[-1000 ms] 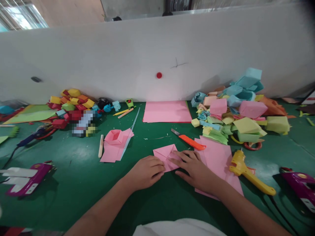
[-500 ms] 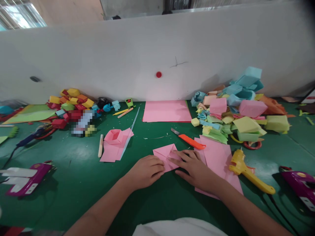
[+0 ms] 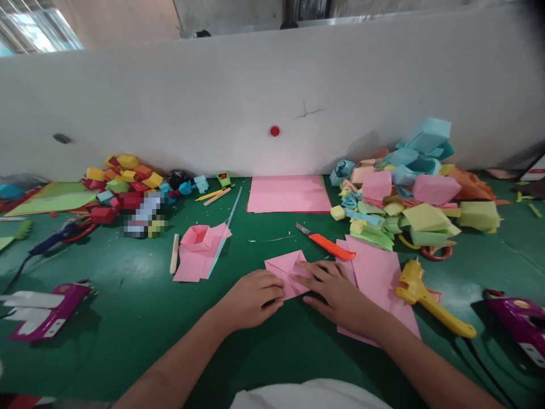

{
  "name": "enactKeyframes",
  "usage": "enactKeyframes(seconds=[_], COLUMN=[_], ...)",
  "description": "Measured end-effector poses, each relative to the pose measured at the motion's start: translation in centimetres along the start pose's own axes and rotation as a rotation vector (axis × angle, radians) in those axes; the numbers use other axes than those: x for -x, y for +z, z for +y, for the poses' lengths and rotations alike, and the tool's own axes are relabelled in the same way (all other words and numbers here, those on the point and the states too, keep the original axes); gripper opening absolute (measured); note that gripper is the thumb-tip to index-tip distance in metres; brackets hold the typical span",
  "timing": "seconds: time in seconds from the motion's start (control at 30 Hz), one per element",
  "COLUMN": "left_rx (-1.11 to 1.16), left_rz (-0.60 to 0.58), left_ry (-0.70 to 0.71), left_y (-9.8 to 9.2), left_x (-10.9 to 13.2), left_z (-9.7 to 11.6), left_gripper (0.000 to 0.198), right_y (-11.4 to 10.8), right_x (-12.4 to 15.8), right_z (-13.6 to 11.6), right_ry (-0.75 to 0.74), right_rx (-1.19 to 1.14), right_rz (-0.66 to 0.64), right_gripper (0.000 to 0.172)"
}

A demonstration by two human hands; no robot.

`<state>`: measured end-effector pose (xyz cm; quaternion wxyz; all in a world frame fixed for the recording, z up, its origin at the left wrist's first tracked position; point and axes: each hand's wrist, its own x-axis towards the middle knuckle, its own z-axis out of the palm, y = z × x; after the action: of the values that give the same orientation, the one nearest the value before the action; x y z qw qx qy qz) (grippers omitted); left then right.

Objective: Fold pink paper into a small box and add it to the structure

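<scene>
2 bare hands meet on a folded pink paper (image 3: 281, 266) lying on the green table (image 3: 128, 295). The left hand (image 3: 251, 298) is curled at the paper's near-left edge with its fingertips against it; whether it pinches that edge cannot be told. The right hand (image 3: 336, 288) lies flat with its fingers spread, pressing down the paper's right part. The paper shows between the hands and just beyond them. Loose pink sheets (image 3: 378, 272) lie under the right wrist. Just beyond is an orange knife (image 3: 332, 247), and to the right a yellow glue gun (image 3: 426, 298). Farther back are a pink stack (image 3: 289, 194) and a heap of folded boxes (image 3: 409, 193).
</scene>
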<state>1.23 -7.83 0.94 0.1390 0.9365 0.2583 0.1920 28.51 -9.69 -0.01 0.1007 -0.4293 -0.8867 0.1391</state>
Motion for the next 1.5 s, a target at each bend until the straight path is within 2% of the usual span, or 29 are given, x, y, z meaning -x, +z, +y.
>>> enactKeyframes(seconds=[0.3, 0.77, 1.5], left_rx=[0.009, -0.022, -0.024], left_rz=[-0.033, 0.043, 0.041], left_ry=[-0.001, 0.032, 0.021], left_y=[-0.43, 0.14, -0.14], left_x=[0.05, 0.11, 0.03], left_z=[0.16, -0.10, 0.11], left_gripper=[0.016, 0.017, 0.017], right_y=[-0.03, -0.01, -0.14], right_x=[-0.01, -0.13, -0.09], right_z=[0.08, 0.04, -0.08], right_ry=[0.000, 0.009, -0.002], right_rx=[-0.004, -0.018, -0.016], right_rz=[-0.013, -0.010, 0.016], right_gripper=[0.045, 0.046, 0.047])
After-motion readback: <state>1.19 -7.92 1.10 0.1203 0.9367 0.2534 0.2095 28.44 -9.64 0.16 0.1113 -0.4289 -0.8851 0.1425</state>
